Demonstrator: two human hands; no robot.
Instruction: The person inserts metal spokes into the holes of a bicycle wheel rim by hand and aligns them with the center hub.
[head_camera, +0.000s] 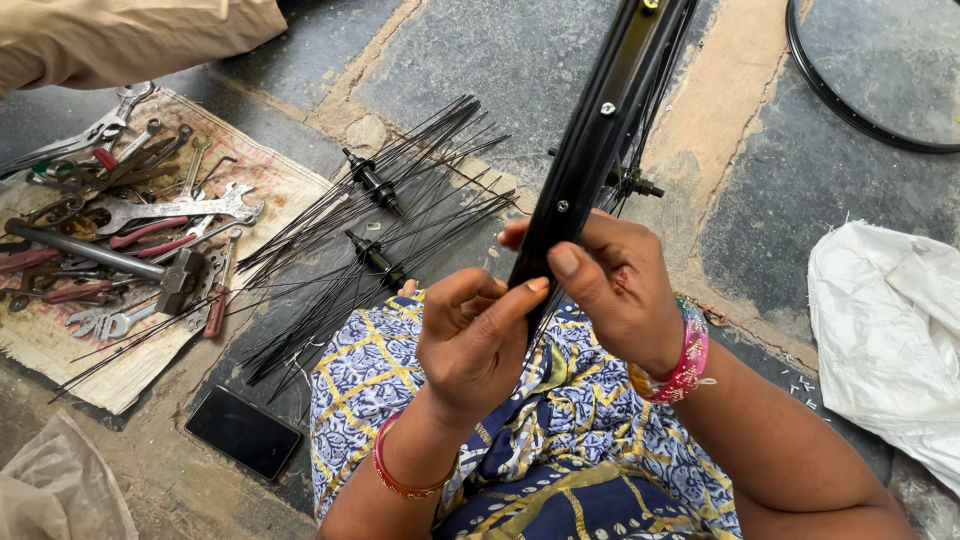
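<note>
A black wheel rim (600, 140) is held upright over the lap — gripped by the right hand (620, 285) and pinched by the left hand (470, 340). Loose spokes (400, 200), tools on a cloth (60, 350) and a phone (243, 432) lie on the stone floor (500, 50).

Stone floor (800, 190): spokes (400, 220), phone (243, 432), sack (60, 350).
</note>
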